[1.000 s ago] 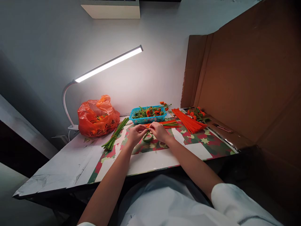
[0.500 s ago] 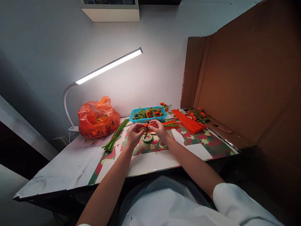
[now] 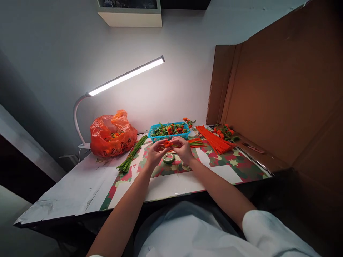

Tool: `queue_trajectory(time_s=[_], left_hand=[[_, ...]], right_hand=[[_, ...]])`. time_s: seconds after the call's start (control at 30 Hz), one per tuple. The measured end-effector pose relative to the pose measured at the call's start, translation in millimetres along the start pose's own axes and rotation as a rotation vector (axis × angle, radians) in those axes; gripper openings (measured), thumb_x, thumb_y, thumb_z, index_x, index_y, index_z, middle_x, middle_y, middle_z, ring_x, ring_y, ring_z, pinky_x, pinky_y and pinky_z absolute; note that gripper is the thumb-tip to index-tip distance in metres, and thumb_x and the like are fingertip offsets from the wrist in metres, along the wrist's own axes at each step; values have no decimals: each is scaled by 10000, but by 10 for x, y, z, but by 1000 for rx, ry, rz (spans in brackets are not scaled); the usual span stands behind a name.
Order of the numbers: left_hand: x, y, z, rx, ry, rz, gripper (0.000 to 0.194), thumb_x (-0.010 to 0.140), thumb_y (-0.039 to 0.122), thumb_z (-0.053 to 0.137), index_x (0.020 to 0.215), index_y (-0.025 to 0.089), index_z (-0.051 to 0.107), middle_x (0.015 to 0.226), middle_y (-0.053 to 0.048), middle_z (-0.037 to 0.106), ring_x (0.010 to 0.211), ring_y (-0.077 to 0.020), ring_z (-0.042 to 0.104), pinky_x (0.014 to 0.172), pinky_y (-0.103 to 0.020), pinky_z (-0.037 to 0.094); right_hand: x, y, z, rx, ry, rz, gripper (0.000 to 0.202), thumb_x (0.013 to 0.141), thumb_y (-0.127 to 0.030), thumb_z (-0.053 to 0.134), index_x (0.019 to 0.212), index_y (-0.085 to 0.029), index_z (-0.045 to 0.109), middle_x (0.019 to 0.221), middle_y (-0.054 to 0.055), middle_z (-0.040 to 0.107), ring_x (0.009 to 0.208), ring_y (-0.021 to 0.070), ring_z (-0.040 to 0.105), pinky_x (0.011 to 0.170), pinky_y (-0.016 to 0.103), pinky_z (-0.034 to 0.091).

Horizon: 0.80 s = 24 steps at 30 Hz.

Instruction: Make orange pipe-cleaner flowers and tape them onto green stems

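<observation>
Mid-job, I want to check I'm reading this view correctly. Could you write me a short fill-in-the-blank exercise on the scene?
1. Of the bag, tape and flower, the left hand and right hand have between them only the ____.
2. In the picture, the bag stands to the ____ of the basket.
3. The lamp is switched ____.
4. The bundled stems are ____ in color.

Missing words: flower; left; on; green.

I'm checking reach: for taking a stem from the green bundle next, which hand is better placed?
Probably the left hand: the green bundle lies just to its left; the right hand is farther away.
</observation>
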State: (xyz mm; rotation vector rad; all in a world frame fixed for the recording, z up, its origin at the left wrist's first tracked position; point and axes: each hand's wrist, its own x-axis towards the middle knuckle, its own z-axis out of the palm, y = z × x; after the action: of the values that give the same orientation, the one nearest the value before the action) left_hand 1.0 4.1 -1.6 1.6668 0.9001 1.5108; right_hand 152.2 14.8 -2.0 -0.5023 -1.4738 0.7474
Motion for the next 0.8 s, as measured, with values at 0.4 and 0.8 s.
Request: queue_trajectory(time_s=[0.4,0.8], left_hand=[[54,-6,-71,-78,-4,-149,436,652,518,734,919,178,675,892,-63,713,800,-204,669,673,-289,532],[15,-92,-2,31,-23,-81,536,749,737,464,674,209,511,450,67,359,371,-81,322,365,-223,261]], right_hand=[[28,70,-114,-369,-312,56,236,876,-351,459,779,-190,602,705,5,581,659,147,516,658,264,386],[-42,-6,-23,-293,-382,197,244,815,-341,431,621,-198,393,582,-50,364,546,96,336,522,226,254]])
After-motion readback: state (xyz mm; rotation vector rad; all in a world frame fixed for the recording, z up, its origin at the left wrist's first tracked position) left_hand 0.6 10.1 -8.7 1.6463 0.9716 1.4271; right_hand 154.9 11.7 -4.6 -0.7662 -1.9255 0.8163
